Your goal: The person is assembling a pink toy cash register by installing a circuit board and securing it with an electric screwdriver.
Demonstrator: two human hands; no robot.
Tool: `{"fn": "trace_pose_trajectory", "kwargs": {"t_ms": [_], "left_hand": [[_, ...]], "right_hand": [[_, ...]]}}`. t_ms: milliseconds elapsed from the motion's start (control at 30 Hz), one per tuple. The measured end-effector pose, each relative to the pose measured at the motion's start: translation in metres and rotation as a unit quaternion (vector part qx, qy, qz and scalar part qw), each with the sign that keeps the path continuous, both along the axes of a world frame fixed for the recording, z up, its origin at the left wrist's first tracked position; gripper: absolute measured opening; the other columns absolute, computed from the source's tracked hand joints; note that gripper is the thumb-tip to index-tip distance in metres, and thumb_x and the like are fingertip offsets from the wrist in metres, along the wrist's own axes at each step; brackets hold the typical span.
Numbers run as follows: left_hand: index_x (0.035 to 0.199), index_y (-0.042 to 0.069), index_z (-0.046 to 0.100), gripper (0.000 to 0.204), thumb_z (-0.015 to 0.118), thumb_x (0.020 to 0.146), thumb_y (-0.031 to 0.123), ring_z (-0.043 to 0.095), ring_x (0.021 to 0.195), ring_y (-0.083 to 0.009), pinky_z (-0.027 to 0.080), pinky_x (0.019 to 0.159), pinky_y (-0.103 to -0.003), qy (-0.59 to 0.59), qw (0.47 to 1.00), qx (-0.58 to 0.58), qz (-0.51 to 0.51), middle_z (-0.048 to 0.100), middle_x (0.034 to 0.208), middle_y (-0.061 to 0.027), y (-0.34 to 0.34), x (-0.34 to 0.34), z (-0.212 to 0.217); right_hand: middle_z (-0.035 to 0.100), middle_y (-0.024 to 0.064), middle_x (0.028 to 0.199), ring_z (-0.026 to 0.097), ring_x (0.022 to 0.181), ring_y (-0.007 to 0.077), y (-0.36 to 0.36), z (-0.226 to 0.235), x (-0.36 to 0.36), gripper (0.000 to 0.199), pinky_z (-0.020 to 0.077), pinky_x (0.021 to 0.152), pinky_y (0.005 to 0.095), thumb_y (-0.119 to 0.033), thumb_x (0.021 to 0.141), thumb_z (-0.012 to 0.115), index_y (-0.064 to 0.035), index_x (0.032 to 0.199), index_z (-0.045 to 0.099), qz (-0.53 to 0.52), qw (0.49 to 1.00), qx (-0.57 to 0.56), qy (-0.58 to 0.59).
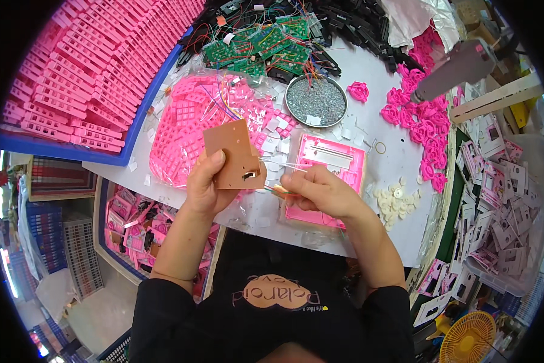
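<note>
My left hand (203, 184) is closed on a brown circuit board (228, 144), thumb lying on its face. A small black-and-white switch part sits near the board's lower edge. Thin coloured wires (273, 189) run from the board toward my right hand (321, 192), whose fingers are pinched together on them; the exact grip is partly hidden. Beneath the right hand lies a pink plastic housing (356, 172) with a pale slotted strip across its upper part. The board is held up above the table, apart from the housing.
Bagged pink keypads (181, 136) lie behind my left hand, with a round tin of screws (317, 100) farther right. Green circuit boards (254, 45) pile at the back. Pink rings (426, 133), cream discs (397, 199) and a hanging power screwdriver (450, 72) are to the right.
</note>
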State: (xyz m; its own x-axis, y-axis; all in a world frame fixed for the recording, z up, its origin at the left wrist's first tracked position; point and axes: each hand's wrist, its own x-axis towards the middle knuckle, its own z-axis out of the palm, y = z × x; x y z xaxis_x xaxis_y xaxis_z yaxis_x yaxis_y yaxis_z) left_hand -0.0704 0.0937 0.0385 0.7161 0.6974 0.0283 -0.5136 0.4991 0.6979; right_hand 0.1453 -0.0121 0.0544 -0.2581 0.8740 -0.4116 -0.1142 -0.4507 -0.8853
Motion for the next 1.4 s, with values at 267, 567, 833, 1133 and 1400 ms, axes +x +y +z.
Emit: {"fn": "trace_pose_trajectory", "kwargs": {"t_ms": [267, 567, 833, 1133, 1400], "left_hand": [[0.101, 0.003, 0.06, 0.04, 0.057, 0.096, 0.043, 0.049, 0.071, -0.0201, 0.041, 0.073, -0.039, 0.082, 0.992, -0.04, 0.085, 0.054, 0.08, -0.0056, -0.005, 0.011, 0.003], [0.127, 0.003, 0.054, 0.042, 0.062, 0.099, 0.033, 0.065, 0.087, -0.0176, 0.054, 0.078, -0.034, 0.11, 0.985, -0.012, 0.13, 0.066, 0.103, -0.0095, -0.021, 0.028, 0.011], [0.135, 0.0, 0.05, 0.032, 0.054, 0.104, 0.011, 0.066, 0.107, -0.0207, 0.055, 0.087, -0.035, 0.086, 0.972, 0.125, 0.182, 0.065, 0.122, -0.0118, -0.036, 0.028, -0.007], [0.139, 0.004, 0.049, 0.044, 0.06, 0.101, 0.024, 0.066, 0.077, -0.0155, 0.048, 0.054, -0.029, 0.048, 0.987, -0.113, -0.1, 0.068, 0.112, -0.013, -0.02, -0.016, 0.014], [0.119, 0.0, 0.065, 0.024, 0.065, 0.098, 0.013, 0.062, 0.071, -0.0073, 0.048, 0.06, -0.023, 0.249, 0.919, 0.211, -0.22, 0.069, 0.092, -0.0045, -0.058, -0.005, 0.03]], "right_hand": [[0.06, -0.0021, 0.07, 0.051, 0.059, 0.0029, -0.023, 0.005, -0.002, 0.026, 0.0372, 0.052, 0.0219, -0.024, 0.103, 0.057, -0.0011, 0.104, 0.067, 0.123, 0.986, 0.096, 0.063], [0.063, 0.0033, 0.063, 0.047, 0.046, 0.0049, -0.02, -0.002, -0.024, 0.031, 0.0366, 0.045, 0.0212, -0.023, 0.105, 0.052, 0.0019, 0.105, 0.07, 0.116, 0.992, 0.035, 0.027], [0.061, 0.0118, 0.06, 0.051, 0.041, 0.0099, -0.03, 0.011, -0.033, 0.04, 0.0324, 0.037, 0.0232, -0.026, 0.104, 0.052, 0.0099, 0.094, 0.066, 0.148, 0.896, 0.015, 0.418], [0.044, -0.0025, 0.056, 0.041, 0.047, 0.0048, -0.101, 0.0, 0.069, 0.035, 0.0297, 0.044, 0.0225, -0.027, 0.103, 0.057, 0.0044, 0.094, 0.07, -0.026, 0.997, -0.035, 0.062], [0.066, 0.0155, 0.117, 0.059, 0.106, 0.0336, -0.166, 0.035, 0.067, 0.043, 0.0452, 0.095, 0.0432, -0.029, 0.091, 0.069, -0.0006, 0.124, 0.066, -0.002, 0.904, 0.161, -0.397]]}}
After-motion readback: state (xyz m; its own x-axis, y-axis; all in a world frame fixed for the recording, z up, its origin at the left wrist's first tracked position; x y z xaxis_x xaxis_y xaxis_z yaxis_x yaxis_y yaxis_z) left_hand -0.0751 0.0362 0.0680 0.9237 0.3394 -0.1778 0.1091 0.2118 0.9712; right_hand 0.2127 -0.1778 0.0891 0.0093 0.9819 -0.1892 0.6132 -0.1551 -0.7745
